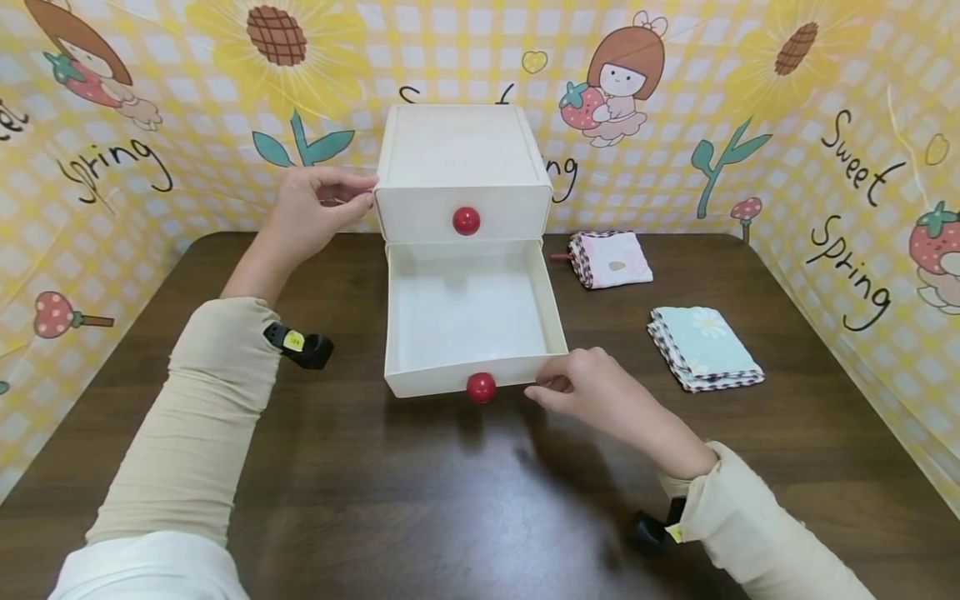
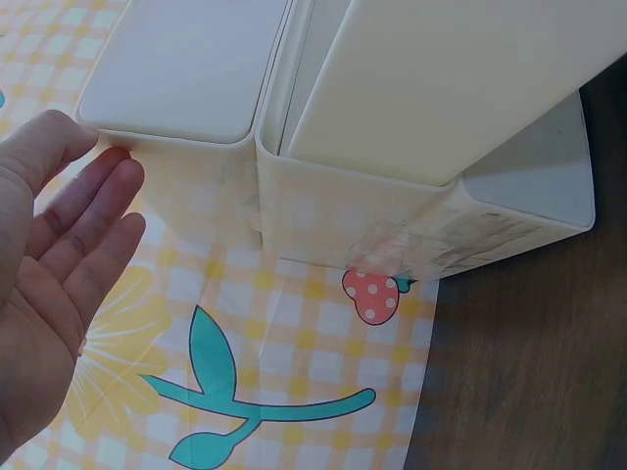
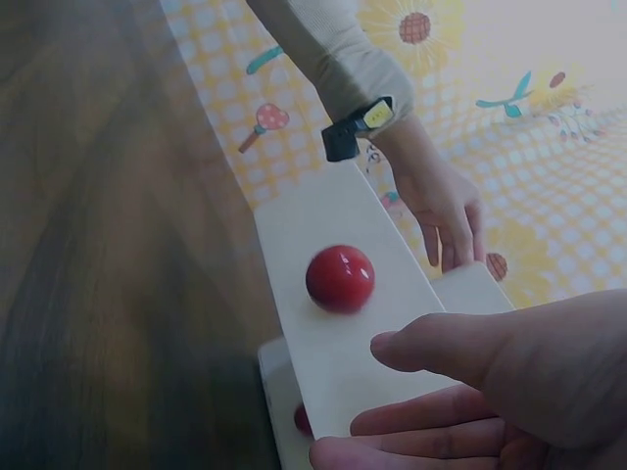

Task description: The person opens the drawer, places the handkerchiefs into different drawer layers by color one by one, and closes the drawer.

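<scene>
A white drawer cabinet (image 1: 465, 146) stands at the back of the table, with a red knob (image 1: 467, 221) on its top drawer. Below that, an open drawer (image 1: 468, 308) is pulled out toward me, its inside bare, with another red knob (image 1: 481, 387) on its front. My left hand (image 1: 315, 204) touches the cabinet's upper left side with its fingertips; in the left wrist view the fingers (image 2: 93, 220) are fairly straight. My right hand (image 1: 596, 392) is at the open drawer's front right corner. Thumb and fingers (image 3: 421, 421) are apart there; contact with the drawer is hard to tell.
Right of the cabinet lies a folded pink-and-white cloth (image 1: 613, 260), with a folded light-blue cloth (image 1: 707, 348) nearer me. The dark wooden table (image 1: 337, 500) meets a yellow checked fabric backdrop (image 1: 217, 192). A lower red knob (image 3: 303, 419) shows beneath the open drawer.
</scene>
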Demonstrator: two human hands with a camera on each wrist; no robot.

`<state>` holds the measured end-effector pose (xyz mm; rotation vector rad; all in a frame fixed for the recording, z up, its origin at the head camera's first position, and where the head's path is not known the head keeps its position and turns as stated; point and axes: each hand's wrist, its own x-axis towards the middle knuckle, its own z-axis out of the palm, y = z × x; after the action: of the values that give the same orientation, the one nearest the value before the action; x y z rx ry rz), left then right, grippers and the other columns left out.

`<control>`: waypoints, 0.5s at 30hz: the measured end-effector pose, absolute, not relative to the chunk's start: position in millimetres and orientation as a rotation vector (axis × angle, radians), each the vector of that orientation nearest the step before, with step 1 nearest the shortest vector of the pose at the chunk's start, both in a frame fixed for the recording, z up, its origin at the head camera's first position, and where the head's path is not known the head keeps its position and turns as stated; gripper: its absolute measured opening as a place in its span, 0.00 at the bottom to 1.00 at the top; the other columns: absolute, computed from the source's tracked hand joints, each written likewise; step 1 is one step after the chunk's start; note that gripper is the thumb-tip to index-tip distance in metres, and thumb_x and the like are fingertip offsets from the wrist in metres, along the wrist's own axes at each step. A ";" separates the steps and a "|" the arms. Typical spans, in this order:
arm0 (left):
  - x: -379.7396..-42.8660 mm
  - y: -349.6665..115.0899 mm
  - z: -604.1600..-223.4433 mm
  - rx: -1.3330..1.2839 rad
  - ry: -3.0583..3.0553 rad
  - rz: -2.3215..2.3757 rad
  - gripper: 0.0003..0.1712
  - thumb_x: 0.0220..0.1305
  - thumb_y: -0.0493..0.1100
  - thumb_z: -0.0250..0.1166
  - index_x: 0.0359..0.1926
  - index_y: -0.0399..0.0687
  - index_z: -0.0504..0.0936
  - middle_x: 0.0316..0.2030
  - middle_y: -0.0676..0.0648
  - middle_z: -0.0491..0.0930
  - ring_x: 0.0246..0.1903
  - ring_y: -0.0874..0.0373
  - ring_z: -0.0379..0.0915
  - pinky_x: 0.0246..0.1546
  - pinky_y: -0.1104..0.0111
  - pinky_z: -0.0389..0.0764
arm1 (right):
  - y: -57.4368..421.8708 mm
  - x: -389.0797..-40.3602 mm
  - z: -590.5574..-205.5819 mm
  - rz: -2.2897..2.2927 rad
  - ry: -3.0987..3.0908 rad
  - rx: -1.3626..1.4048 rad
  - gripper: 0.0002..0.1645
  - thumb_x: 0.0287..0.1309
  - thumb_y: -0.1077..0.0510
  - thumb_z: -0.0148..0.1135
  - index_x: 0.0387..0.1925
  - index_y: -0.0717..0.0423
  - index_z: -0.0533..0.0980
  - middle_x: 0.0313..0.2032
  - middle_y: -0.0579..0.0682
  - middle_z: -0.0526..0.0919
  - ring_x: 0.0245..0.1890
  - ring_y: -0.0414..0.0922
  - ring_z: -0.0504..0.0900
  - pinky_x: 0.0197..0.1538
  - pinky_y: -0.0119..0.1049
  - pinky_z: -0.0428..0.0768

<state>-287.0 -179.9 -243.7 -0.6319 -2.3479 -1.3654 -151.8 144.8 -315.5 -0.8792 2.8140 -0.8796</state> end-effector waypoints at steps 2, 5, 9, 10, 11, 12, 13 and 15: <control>-287.4 -179.6 -243.6 -0.633 -2.345 -1.371 0.13 0.55 0.33 0.66 0.42 0.33 0.82 0.38 0.48 0.83 0.27 0.68 0.77 0.26 0.80 0.74 | 149.4 -151.6 -314.6 -0.879 2.819 -0.853 0.07 0.55 0.56 0.63 0.25 0.54 0.81 0.21 0.39 0.80 0.22 0.32 0.75 0.28 0.28 0.74; -288.5 -179.4 -243.7 -0.637 -2.339 -1.373 0.12 0.54 0.33 0.66 0.42 0.34 0.83 0.38 0.48 0.83 0.27 0.68 0.77 0.26 0.80 0.74 | 156.5 -150.7 -313.0 -0.882 2.823 -0.800 0.07 0.55 0.57 0.63 0.27 0.55 0.82 0.22 0.40 0.81 0.24 0.33 0.77 0.29 0.29 0.75; -289.1 -179.5 -244.0 -0.636 -2.338 -1.370 0.13 0.55 0.33 0.66 0.42 0.34 0.83 0.38 0.49 0.83 0.27 0.68 0.77 0.26 0.80 0.74 | 166.9 -149.9 -312.1 -0.877 2.843 -0.747 0.07 0.54 0.58 0.64 0.29 0.58 0.83 0.25 0.43 0.82 0.25 0.34 0.79 0.30 0.29 0.77; -289.0 -179.6 -244.0 -0.633 -2.339 -1.373 0.13 0.55 0.33 0.66 0.42 0.34 0.83 0.38 0.49 0.83 0.27 0.68 0.77 0.26 0.80 0.74 | 169.6 -149.9 -311.9 -0.874 2.848 -0.735 0.07 0.54 0.58 0.64 0.30 0.58 0.83 0.25 0.43 0.83 0.25 0.35 0.79 0.30 0.30 0.77; -289.0 -180.0 -244.4 -0.631 -2.342 -1.380 0.13 0.55 0.33 0.66 0.42 0.34 0.83 0.37 0.50 0.83 0.27 0.68 0.77 0.26 0.80 0.74 | 172.6 -150.1 -311.9 -0.868 2.854 -0.719 0.07 0.54 0.58 0.64 0.31 0.59 0.83 0.25 0.44 0.83 0.26 0.36 0.80 0.30 0.31 0.77; -288.8 -180.3 -244.6 -0.628 -2.344 -1.380 0.13 0.55 0.34 0.66 0.43 0.34 0.82 0.37 0.51 0.83 0.27 0.68 0.77 0.26 0.80 0.74 | 175.7 -150.6 -311.8 -0.860 2.862 -0.707 0.08 0.54 0.58 0.64 0.31 0.60 0.83 0.26 0.45 0.83 0.26 0.36 0.80 0.30 0.31 0.78; -288.5 -180.3 -245.0 -0.625 -2.346 -1.380 0.13 0.55 0.34 0.66 0.43 0.34 0.82 0.38 0.50 0.83 0.27 0.68 0.77 0.26 0.80 0.74 | 178.9 -151.0 -311.5 -0.852 2.867 -0.692 0.08 0.54 0.58 0.64 0.32 0.61 0.83 0.26 0.46 0.83 0.26 0.37 0.80 0.30 0.32 0.78; -288.1 -180.3 -245.7 -0.621 -2.350 -1.384 0.13 0.55 0.34 0.66 0.43 0.34 0.83 0.38 0.50 0.83 0.27 0.68 0.77 0.26 0.80 0.74 | 185.6 -152.4 -311.1 -0.839 2.878 -0.667 0.10 0.54 0.58 0.64 0.32 0.62 0.82 0.27 0.48 0.84 0.26 0.39 0.81 0.30 0.34 0.78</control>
<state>-288.1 -180.3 -245.7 -0.6213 -2.3497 -1.3837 -152.4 185.6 -311.1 -0.6670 2.8776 -0.8387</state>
